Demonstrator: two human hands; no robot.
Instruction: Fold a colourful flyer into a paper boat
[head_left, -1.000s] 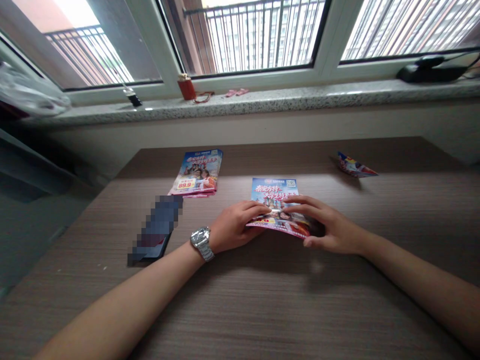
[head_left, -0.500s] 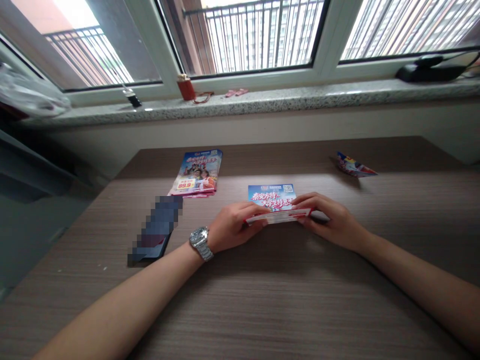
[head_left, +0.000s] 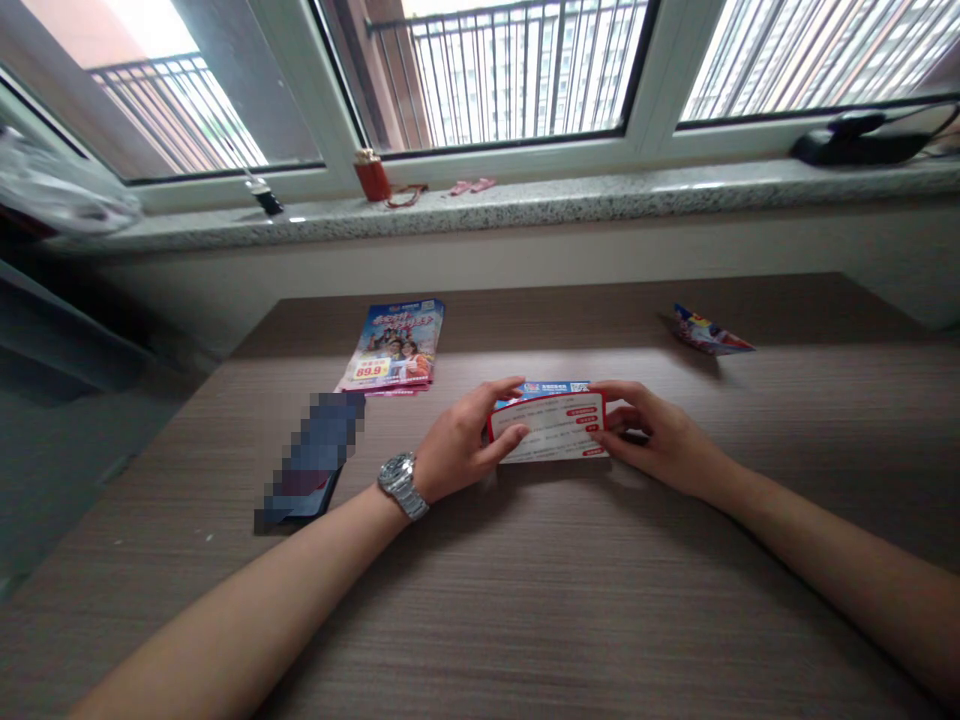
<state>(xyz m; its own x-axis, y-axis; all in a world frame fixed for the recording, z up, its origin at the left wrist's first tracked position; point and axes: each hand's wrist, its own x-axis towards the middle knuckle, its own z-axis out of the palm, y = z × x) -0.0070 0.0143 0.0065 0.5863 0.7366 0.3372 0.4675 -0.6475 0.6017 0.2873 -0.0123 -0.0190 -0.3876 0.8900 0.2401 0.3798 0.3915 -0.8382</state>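
A printed flyer (head_left: 551,430) bends upward between my hands on the table, its near half curled over so that the white, red-edged back faces me. Behind the curl, a strip of its blue front with part of a QR code shows. My left hand (head_left: 472,435), with a metal watch (head_left: 403,485) on the wrist, grips the flyer's left edge between thumb and fingers. At the right edge, my right hand (head_left: 652,435) pinches the paper the same way. Some of the fingertips are hidden behind the flyer.
A stack of similar flyers (head_left: 397,345) lies at the back left of the table (head_left: 525,600). Nearer stands a blurred-out dark phone-like object (head_left: 311,460). A folded paper piece (head_left: 709,332) sits at the back right. On the windowsill (head_left: 585,200) is a small red container (head_left: 371,178).
The flyer's near part has been raised and tipped away from me, so more of its white back shows and less of its blue front. Both hands shifted slightly with it.
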